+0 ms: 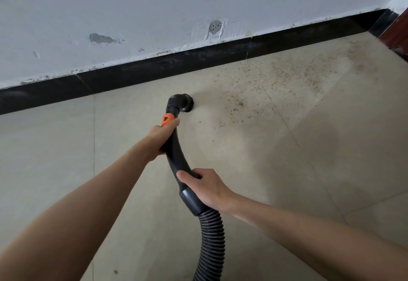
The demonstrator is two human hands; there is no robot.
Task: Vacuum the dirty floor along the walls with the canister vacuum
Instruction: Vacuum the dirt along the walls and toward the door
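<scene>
Our left hand (163, 136) fingers wrap the curved black plastic vacuum handle tube (176, 157) just below its orange slider button (167, 120). Our right hand (206, 187) fingers clamp the same tube lower down, just above the smooth black cuff (191, 201) that joins the ribbed black flexible hose (209, 243). The hose runs down out of view. At the tube's far end, the round black brush nozzle (184, 103) rests bristles-down on the beige tiled floor (309, 159), near the black baseboard (154, 66) but apart from it. Brown dirt specks (276, 82) lie scattered on the floor to the right of the nozzle. Above the baseboard rises a chipped white painted wall (132, 4).
</scene>
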